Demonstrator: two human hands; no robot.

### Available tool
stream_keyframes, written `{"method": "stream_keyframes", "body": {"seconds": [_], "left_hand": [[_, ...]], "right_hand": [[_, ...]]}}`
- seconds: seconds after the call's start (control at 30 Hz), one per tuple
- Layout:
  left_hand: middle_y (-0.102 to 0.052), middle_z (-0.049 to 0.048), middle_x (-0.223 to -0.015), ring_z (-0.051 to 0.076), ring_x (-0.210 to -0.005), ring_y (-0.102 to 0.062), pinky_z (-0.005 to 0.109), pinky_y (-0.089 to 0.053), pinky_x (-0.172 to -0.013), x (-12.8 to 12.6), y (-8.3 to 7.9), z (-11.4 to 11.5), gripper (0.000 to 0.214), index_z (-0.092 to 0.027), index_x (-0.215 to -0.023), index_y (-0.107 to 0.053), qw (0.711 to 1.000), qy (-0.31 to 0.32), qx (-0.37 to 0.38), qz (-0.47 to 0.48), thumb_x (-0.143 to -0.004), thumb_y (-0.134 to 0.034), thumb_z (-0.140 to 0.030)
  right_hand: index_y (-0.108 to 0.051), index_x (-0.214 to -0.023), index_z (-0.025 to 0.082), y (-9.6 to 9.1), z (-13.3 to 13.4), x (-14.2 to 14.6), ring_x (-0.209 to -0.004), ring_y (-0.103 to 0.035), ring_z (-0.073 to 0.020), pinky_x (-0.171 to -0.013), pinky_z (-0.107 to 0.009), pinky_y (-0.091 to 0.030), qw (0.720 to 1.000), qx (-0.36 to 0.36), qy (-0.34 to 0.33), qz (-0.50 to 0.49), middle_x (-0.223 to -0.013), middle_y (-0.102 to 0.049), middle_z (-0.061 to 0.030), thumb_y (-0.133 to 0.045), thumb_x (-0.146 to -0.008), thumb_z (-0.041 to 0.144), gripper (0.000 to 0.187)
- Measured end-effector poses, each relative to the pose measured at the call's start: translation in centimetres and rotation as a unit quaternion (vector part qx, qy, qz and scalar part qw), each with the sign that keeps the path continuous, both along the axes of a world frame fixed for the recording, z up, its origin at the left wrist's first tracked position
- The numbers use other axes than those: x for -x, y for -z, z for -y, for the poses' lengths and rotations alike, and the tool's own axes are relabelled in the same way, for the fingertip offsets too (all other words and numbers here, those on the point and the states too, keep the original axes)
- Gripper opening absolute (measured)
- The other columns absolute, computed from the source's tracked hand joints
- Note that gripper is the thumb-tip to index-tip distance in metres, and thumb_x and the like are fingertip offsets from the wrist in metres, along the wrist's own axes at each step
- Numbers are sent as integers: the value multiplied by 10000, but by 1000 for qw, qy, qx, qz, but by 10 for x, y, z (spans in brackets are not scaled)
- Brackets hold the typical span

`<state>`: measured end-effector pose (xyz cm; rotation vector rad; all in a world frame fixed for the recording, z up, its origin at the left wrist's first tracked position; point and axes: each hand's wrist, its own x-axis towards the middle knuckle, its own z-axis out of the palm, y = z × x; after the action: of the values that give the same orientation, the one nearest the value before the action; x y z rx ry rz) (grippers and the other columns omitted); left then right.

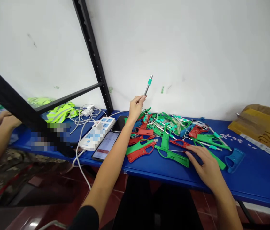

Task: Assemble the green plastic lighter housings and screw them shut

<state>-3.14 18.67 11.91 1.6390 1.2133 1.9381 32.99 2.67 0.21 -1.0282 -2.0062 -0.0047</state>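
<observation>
Black sleeve (85, 218) on the left arm comes first, with dark-clad legs (138, 204) beneath the surface (149, 171). Near its front edge lies a green handle (174, 157); a sideways brush from the right wrist could send it over onto the floor.

The right hand (206, 166) is low over the surface, fingers loosely bent and thumb apart, fingertips at a red handle (180, 143). Whether they grip it, I cannot tell. Pulling on that handle might drag others along, since the pieces overlap. A blue handle (235, 159) lies apart to the right.

The left forearm passes close to a lit phone (105, 147); lowering the elbow could knock it. Beside that, a power strip (97, 132) trails a white cable (79, 161) over the edge, which a leg or sleeve could snag.

Farther on, the left hand (136, 103) pinches a rod (147, 86) by its lower end, raised clear of the surface. With so little held, it could tip or slip and drop into the pile (165, 124) of handles and similar rods, where it would be hard to pick out. A carton (266, 127) sits at the right, against the wall (185, 57).
</observation>
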Motion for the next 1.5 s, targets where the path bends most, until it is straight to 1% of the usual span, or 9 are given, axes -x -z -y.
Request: {"method": "stream_keyframes", "body": {"seconds": [0.23, 0.4, 0.5, 0.57, 0.7, 0.87, 1.03, 1.27, 1.5], "left_hand": [[-727, 58, -1007, 65, -612, -529, 200, -395, -482, -10, -4, 11, 252, -198, -1004, -845, 967, 153, -9, 202, -980, -843, -448], [-680, 24, -905, 32, -589, -454, 155, -306, -458, -22, -3, 17, 99, -173, -963, -831, 935, 222, 8, 276, -984, -854, -267], [-652, 13, -862, 31, -612, -474, 145, -342, -499, -29, -2, 21, 67, -155, -927, -813, 922, 252, 23, 295, -982, -844, -175], [-635, 2, -837, 32, -613, -477, 146, -345, -510, -33, 0, 22, 75, -151, -920, -797, 916, 263, 39, 301, -971, -850, -143], [-619, -12, -805, 34, -597, -463, 150, -326, -503, -38, 8, 23, 99, -146, -925, -766, 910, 275, 76, 299, -964, -855, -124], [-616, -13, -800, 36, -597, -450, 144, -310, -502, -44, 17, 19, 136, -145, -899, -725, 906, 289, 109, 291, -998, -810, -107], [-610, -24, -785, 39, -591, -445, 142, -313, -501, -48, 18, 22, 175, -163, -898, -675, 903, 288, 130, 290, -1010, -804, -123], [-625, -22, -808, 49, -591, -460, 156, -334, -495, -51, 13, 28, 170, -185, -931, -662, 899, 301, 128, 290, -1023, -806, -179], [-561, -36, -768, 48, -571, -437, 174, -338, -491, -44, 11, 29, 143, -180, -941, -679, 889, 320, 132, 299, -1029, -792, -180]], "right_hand": [[-747, -1294, 282, -3, -1, 8, -1168, -769, -330, -1064, -548, -600, 1000, -2, -2, -7, -1249, -818, -105, -605, -1126, 501, 310], [-703, -1377, 288, -67, -5, 45, -1169, -758, -310, -1032, -484, -605, 999, 22, -36, -23, -1303, -793, -110, -629, -1117, 511, 350], [-711, -1358, 263, -110, -37, 82, -1009, -764, -278, -846, -412, -623, 996, 29, -66, -50, -1219, -804, -114, -580, -1132, 518, 365], [-692, -1412, 220, -121, -67, 106, -911, -751, -269, -833, -423, -615, 996, 37, -75, -16, -1282, -786, -140, -613, -1103, 528, 443], [-724, -1408, 188, -100, -113, 137, -820, -723, -257, -871, -437, -597, 995, 68, -66, -6, -1290, -770, -157, -688, -1055, 467, 451], [-819, -1195, 197, -69, -122, 136, -856, -738, -265, -905, -412, -572, 992, 112, -60, -19, -1093, -835, -114, -730, -1039, 396, 268], [-840, -1034, 225, -63, -118, 135, -811, -743, -260, -833, -387, -558, 983, 164, -71, -29, -974, -861, -81, -834, -954, 408, 200], [-765, -967, 213, -53, -126, 142, -548, -650, -182, -595, -309, -519, 964, 239, -67, -96, -728, -794, -31, -591, -1090, 512, 367], [-718, -893, 239, -55, -123, 139, -556, -654, -197, -593, -315, -502, 960, 236, -53, -141, -674, -750, -24, -636, -1051, 584, 389]]}}
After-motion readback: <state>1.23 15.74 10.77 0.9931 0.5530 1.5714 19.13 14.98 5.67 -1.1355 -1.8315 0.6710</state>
